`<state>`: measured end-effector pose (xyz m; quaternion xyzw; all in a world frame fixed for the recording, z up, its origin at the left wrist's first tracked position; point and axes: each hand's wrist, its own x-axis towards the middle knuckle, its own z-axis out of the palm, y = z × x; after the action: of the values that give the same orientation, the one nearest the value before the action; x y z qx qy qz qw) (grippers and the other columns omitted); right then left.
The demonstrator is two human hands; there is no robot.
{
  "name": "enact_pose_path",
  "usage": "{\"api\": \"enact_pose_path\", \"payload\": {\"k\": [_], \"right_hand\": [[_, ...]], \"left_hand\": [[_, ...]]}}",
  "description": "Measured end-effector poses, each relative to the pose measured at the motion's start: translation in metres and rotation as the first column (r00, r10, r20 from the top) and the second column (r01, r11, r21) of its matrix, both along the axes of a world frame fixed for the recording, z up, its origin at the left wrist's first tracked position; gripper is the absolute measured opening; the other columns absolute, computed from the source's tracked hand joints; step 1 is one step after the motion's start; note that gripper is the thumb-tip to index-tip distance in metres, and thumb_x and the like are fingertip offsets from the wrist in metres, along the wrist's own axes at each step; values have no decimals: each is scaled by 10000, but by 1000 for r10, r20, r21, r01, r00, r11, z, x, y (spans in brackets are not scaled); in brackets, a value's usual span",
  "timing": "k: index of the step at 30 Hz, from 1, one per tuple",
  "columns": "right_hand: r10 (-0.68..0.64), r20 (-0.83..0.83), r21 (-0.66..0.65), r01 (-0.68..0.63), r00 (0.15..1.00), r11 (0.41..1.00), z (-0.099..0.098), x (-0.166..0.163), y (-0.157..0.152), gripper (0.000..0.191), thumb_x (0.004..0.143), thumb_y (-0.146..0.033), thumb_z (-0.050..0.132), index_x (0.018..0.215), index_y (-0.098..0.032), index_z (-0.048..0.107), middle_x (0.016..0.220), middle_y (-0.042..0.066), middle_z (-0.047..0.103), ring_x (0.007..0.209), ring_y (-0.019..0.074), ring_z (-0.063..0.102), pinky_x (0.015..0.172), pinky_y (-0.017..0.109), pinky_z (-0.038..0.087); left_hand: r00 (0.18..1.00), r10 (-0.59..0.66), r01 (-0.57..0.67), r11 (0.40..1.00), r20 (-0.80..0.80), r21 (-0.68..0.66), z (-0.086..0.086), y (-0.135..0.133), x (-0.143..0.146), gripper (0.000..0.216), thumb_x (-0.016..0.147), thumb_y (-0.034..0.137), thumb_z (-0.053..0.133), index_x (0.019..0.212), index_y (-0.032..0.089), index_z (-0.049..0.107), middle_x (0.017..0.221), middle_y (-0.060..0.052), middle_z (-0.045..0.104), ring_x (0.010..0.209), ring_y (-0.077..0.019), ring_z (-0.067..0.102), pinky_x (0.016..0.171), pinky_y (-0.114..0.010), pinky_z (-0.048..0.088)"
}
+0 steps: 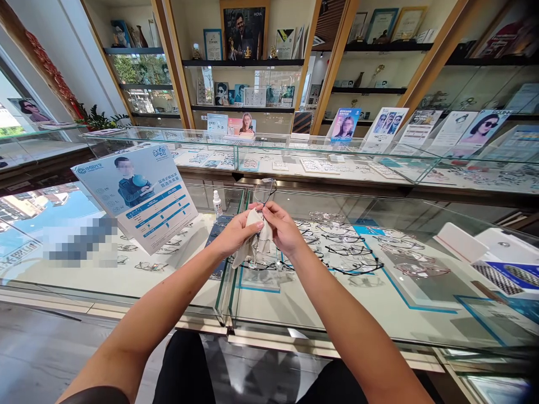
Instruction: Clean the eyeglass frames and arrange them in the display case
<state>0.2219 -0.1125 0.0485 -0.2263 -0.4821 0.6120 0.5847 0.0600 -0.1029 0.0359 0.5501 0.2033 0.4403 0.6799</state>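
Both hands meet above the glass display counter (261, 317), in the middle of the head view. A pair of eyeglasses (265, 189) with thin rims sticks up beyond the fingertips. My left hand (236, 233) is closed on a pale grey-beige cleaning cloth (256, 240), which is bunched against the near part of the glasses and hangs down below the fingers. My right hand (285, 227) pinches the glasses from the other side, close against the cloth. Fingers and cloth hide the rest of the frame.
A small white spray bottle (217, 203) stands left of my hands. Farther left leans a blue and white sign (141, 196). Rows of eyeglass frames (345, 247) show through the glass. An open white box (490, 247) is at the right; another glass showcase (315, 163) lies behind.
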Motion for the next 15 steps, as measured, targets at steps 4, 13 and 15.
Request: {"api": "enact_pose_path", "payload": {"k": [4,13,15], "right_hand": [[0,28,11,0,1000,1000,1,-2,-2,387,760,-568,976,844,-253,767,1201,39,836,1018,211,734,863,309,577],[45,-7,5,-45,999,999,2,0,-3,367,780,-528,973,841,-249,743,1150,36,847,956,208,768,911,350,614],[39,-21,-4,-39,999,999,1,2,-1,353,787,-526,968,867,-251,762,1142,41,850,954,214,773,893,347,615]], "left_hand": [[999,40,-39,999,31,-28,-3,0,3,637,806,579,954,1214,149,719,869,9,685,753,-116,617,713,-222,479],[999,13,-12,999,33,-45,1,4,-2,616,796,616,947,1135,123,799,841,-29,720,753,-133,635,731,-232,495],[999,-43,43,998,-4,-37,3,3,-5,613,803,600,946,1167,130,793,894,-48,748,760,-140,654,746,-244,514]]}}
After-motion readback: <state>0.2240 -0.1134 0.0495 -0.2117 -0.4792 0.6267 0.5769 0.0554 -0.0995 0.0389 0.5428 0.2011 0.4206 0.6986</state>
